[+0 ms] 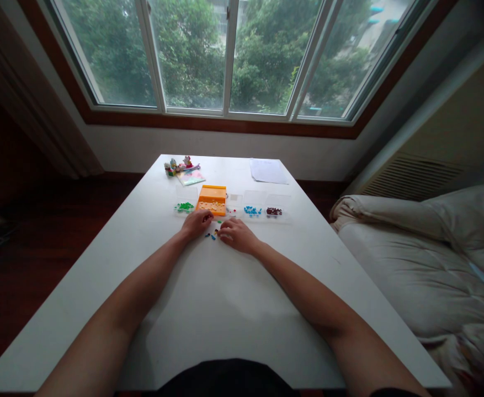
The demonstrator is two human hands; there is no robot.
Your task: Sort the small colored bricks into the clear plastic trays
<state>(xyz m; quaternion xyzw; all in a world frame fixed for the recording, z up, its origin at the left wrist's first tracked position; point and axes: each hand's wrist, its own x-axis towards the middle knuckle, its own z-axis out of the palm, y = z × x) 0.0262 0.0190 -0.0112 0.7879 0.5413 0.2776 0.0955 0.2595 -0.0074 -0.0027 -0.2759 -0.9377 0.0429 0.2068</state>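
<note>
My left hand rests on the white table, fingers curled just in front of an orange tray. My right hand lies close beside it with fingers bent, tips pinched near several tiny blue and dark pieces scattered between the two hands. What the fingers pinch is too small to make out. Clear trays behind hold green pieces, blue pieces and dark red pieces.
At the table's far edge stand small toy figures on a colourful card, and a sheet of paper. A padded quilt lies to the right. A wide window is behind the table.
</note>
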